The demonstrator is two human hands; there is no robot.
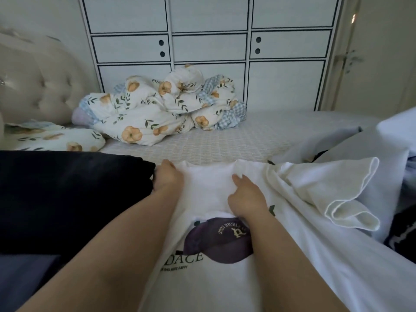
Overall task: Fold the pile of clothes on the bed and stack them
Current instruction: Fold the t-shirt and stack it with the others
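Under both hands, a white T-shirt [225, 284] lies spread on the bed [225, 140], its print of a dark purple cap and black lettering showing just nearer than the right hand and between the two forearms. The left hand [167, 177] rests on the shirt's far left edge, its fingers bent down over the cloth at the fold; whether they pinch it cannot be told. The right hand [246, 197] sits on the middle of the folded-over upper part, fingers curled into the fabric and the forefinger pointing away. A loose white sleeve [333, 190] of the shirt lies rumpled to the right of the right hand. Just left of the left hand, touching the shirt's edge, lies a dark navy garment [67, 199], flat and broad. Further right, beyond the sleeve, sits a heap of pale clothes [364, 143]. Well beyond both hands, a crumpled floral duvet [162, 109] is bunched against a white wardrobe [209, 46], with a tufted headboard [38, 79] to the far left and a floral pillow [58, 137] below it.
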